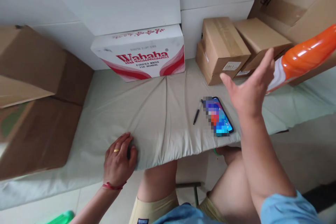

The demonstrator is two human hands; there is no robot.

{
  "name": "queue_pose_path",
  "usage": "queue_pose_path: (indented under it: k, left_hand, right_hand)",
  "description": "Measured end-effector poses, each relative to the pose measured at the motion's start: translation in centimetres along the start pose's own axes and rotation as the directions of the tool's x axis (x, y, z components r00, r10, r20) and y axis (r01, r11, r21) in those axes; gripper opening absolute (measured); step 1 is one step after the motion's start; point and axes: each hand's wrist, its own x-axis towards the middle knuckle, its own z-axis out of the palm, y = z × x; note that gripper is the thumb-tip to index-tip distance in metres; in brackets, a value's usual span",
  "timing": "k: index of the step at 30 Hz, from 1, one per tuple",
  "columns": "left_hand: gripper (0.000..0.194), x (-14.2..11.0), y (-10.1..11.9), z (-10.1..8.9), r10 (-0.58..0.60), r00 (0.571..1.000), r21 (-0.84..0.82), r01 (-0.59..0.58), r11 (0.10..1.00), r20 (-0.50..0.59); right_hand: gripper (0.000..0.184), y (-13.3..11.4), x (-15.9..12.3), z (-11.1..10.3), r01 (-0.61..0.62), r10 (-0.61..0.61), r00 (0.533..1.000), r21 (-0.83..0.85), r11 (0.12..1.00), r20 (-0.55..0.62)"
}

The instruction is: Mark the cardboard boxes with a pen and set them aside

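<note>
My left hand [119,159] lies on the front edge of the cloth-covered table [147,112], palm down with the fingers loosely curved. It wears a ring and a red wrist cord. A dark gap shows between its thumb and forefinger. On the right, my right hand [250,92] is raised over the table, thumb and fingers spread apart. Just beyond it is a glossy orange bottle [309,52] with a white lower part, leaning to the right in the picture. Part of the bottle is hidden behind the fingers; whether they touch it I cannot tell.
A phone [222,115] with a lit screen and a black pen [197,112] lie near the front edge. A white Wahaha carton [147,56] stands at the back. Brown boxes [223,49] stand at the back right, and larger cartons [39,129] are stacked on the left.
</note>
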Motion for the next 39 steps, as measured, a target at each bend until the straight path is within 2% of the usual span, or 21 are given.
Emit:
queue_pose_path:
  k: [2, 4, 6, 9, 12, 15, 17, 20, 22, 24, 26, 28, 30, 33, 35, 36, 39]
  left_hand:
    - [0.032, 0.1, 0.0, 0.1, 0.017, 1.000, 0.023, -0.016, 1.000, -0.020]
    - [0.032, 0.1, 0.1, 0.1, 0.026, 0.999, 0.040, -0.025, 0.999, -0.032]
    - [0.032, 0.2, 0.3, 0.1, 0.039, 0.999, 0.058, -0.037, 0.998, -0.036]
    - [0.033, 0.2, 0.7, 0.0, 0.060, 0.998, 0.079, -0.057, 0.995, -0.037]
    - [0.033, 0.2, 0.9, 0.0, 0.050, 0.998, 0.079, -0.048, 0.996, -0.035]
    - [0.033, 0.2, 1.0, 0.0, 0.053, 0.998, 0.082, -0.049, 0.995, -0.045]
    - [0.033, 0.3, 1.0, 0.1, 0.069, 0.996, 0.077, -0.065, 0.995, -0.054]
    - [0.032, 0.3, 1.0, 0.1, 0.057, 0.996, 0.015, -0.056, 0.998, -0.069]
    - [0.031, 0.3, 1.1, 0.2, 0.029, 0.997, -0.032, -0.031, 0.999, -0.065]
    - [0.032, 0.3, 1.3, 0.2, 0.003, 0.999, -0.056, -0.005, 0.998, -0.047]
    - [0.033, 0.2, 1.5, 0.2, -0.024, 0.999, -0.070, 0.022, 0.997, -0.023]
    - [0.034, 0.2, 1.6, 0.2, -0.059, 0.998, -0.090, 0.059, 0.994, 0.002]
    - [0.035, 0.2, 1.8, 0.2, -0.104, 0.994, -0.117, 0.105, 0.988, 0.014]
    - [0.035, 0.1, 1.9, 0.3, -0.190, 0.982, -0.182, 0.187, 0.965, 0.000]
    - [0.036, -0.2, 1.9, 0.3, -0.266, 0.964, -0.243, 0.252, 0.937, -0.028]
    - [0.036, -0.3, 1.8, 0.3, -0.313, 0.949, -0.278, 0.289, 0.916, -0.046]
    - [0.037, -0.5, 1.0, 0.0, -0.473, 0.877, -0.393, 0.406, 0.825, -0.087]
  right_hand:
    - [0.124, -1.6, 3.7, 0.8, -0.069, 0.069, 0.998, 0.006, 0.998, -0.003]
    - [0.129, -2.8, 6.1, 1.9, -0.132, 0.129, 0.990, 0.046, 0.990, 0.055]
    - [0.142, -3.2, 7.2, 3.3, -0.206, 0.196, 0.975, 0.104, 0.973, 0.102]
    - [0.155, -2.5, 7.7, 5.5, -0.271, 0.260, 0.961, 0.162, 0.949, 0.091]
    - [0.144, -1.0, 8.0, 7.5, -0.205, 0.205, 0.979, 0.197, 0.959, 0.018]
    - [0.120, -0.1, 7.8, 7.2, -0.114, 0.136, 0.987, 0.231, 0.966, -0.081]
    - [0.109, -0.2, 6.4, 5.2, -0.031, 0.068, 0.988, 0.252, 0.967, -0.139]
    - [0.102, -1.7, 1.7, 0.9, 0.191, -0.121, 0.967, 0.320, 0.928, -0.226]
    - [0.091, -3.3, -2.8, -1.6, 0.301, -0.239, 0.952, 0.429, 0.852, -0.193]
    - [0.090, -4.8, -7.3, -2.9, 0.338, -0.354, 0.931, 0.570, 0.749, -0.087]
    - [0.091, -5.8, -11.3, -2.8, 0.321, -0.462, 0.886, 0.668, 0.671, 0.038]
    - [0.094, -6.1, -14.2, -1.6, 0.290, -0.537, 0.835, 0.729, 0.620, 0.124]
    - [0.097, -5.7, -16.1, 0.0, 0.268, -0.588, 0.789, 0.762, 0.590, 0.178]
    - [0.109, -4.6, -17.3, 1.7, 0.266, -0.646, 0.729, 0.778, 0.570, 0.224]
    - [0.115, -4.0, -17.5, 2.0, 0.243, -0.651, 0.723, 0.798, 0.552, 0.231]
    - [0.114, -3.8, -17.5, 2.0, 0.207, -0.636, 0.734, 0.814, 0.542, 0.238]
    - [0.096, -3.5, -17.5, 1.6, 0.092, -0.526, 0.814, 0.839, 0.536, 0.246]
